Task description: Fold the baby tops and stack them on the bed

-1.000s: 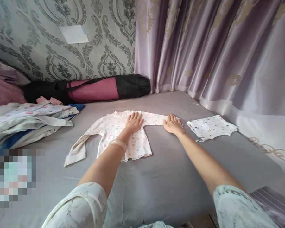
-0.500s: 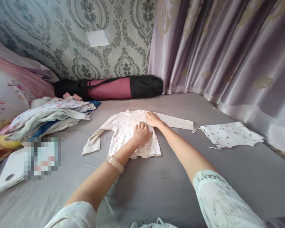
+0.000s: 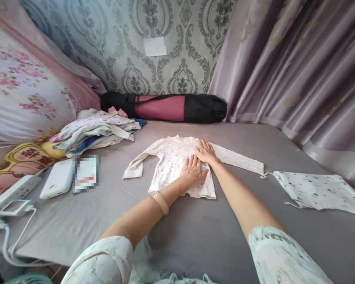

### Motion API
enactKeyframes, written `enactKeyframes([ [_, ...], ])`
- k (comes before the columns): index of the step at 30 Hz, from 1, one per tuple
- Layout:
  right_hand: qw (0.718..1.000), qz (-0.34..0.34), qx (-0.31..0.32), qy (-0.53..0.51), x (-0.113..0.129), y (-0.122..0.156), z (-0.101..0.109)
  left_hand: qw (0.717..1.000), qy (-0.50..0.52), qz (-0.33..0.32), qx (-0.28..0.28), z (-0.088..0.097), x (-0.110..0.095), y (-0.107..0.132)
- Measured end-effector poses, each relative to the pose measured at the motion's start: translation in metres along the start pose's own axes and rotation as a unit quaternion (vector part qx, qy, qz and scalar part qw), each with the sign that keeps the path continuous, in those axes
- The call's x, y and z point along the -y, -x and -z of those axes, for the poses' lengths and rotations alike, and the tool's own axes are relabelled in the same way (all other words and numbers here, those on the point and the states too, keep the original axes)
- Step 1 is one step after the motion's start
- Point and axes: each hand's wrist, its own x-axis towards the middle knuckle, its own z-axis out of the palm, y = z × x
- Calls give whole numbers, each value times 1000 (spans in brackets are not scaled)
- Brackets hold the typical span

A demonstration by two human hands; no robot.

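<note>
A small white long-sleeved shirt (image 3: pixel 168 157) with a faint pastel print lies spread on the grey bed sheet (image 3: pixel 177 240). Its left-hand sleeve bends down toward me, and the other sleeve stretches out to the right. My left hand (image 3: pixel 193 170) rests flat on the middle of the shirt, fingers spread, with a pale bangle on the wrist. Just beyond it, my right hand (image 3: pixel 205 152) presses flat near the shirt's right shoulder, fingers stretched out. Neither hand grips the cloth. To the right lies a white printed garment (image 3: pixel 319 189) with thin ties, one end near the sleeve cuff.
A pile of clothes (image 3: pixel 97 132) sits at the back left, near a white power bank (image 3: pixel 57 179) and a power strip (image 3: pixel 14 193) with cables. A black and pink rolled bag (image 3: pixel 162 107) lies along the wall. Curtains (image 3: pixel 272 63) hang at the right.
The view has turned left, so the scene sits further right and the power strip has come into sight. Both hands stay flat on the shirt in nearly the same places.
</note>
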Motion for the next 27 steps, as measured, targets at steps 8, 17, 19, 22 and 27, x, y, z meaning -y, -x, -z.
enactKeyframes([
  [8, 1000, -6, 9, 25, 2, -5, 4, 986, 141, -23, -86, 49, 66, 25],
  [17, 990, 104, -90, 29, 57, 0, 4, 931, 131, 282, -193, 103, 193, 107],
  [19, 987, 147, -69, -2, 81, 1, -2, 923, 142, 320, -160, 104, 203, 120],
  [22, 980, 191, -28, -43, 115, 0, -8, 918, 155, 347, -117, 104, 205, 131],
  [27, 975, 201, -6, -89, 156, -11, -14, 913, 147, 365, -107, 101, 199, 134],
])
